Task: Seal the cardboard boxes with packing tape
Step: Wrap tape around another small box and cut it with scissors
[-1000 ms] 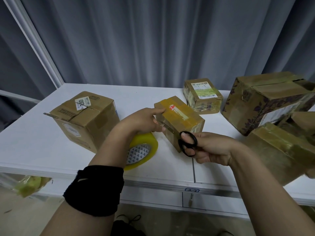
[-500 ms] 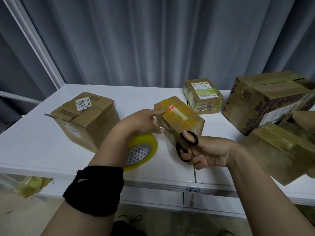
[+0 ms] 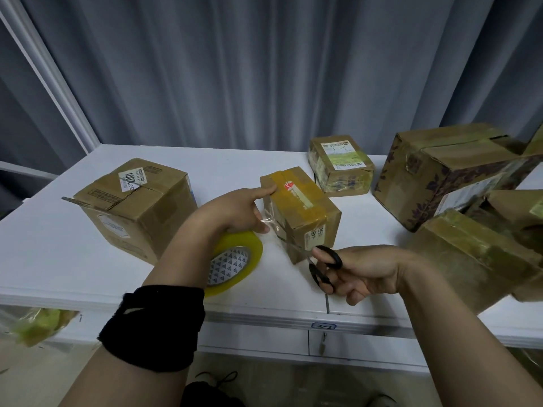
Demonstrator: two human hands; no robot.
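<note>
Right hand holds the black-handled scissors: thumb through the upper loop, fingers through the lower one, the loops a little apart. The blades run up and left from that grip to the near bottom corner of the small box, where they meet a clear strip of tape. They're too thin to tell how far they gape. Left hand sits on top of the yellow tape roll, fingers curled over its upper rim and the loose strip. Its index finger is straight and touches the small box's top left edge. The thumb is hidden. The roll stands tilted on the white table, under and just behind that hand, and the strip runs from it to the box's left face. The small box sits between the two hands, up and left of the scissors grip, with brown tape already across its top. A black wristband is on the left forearm. Left of the left hand, just beside it, is a bigger box with a white sticker and its top flaps not flat. Beyond the small box and near it is a labelled box. Right of the scissors hand are a taped box close by and a large patterned box farther back. A grey curtain hangs behind the table.
</note>
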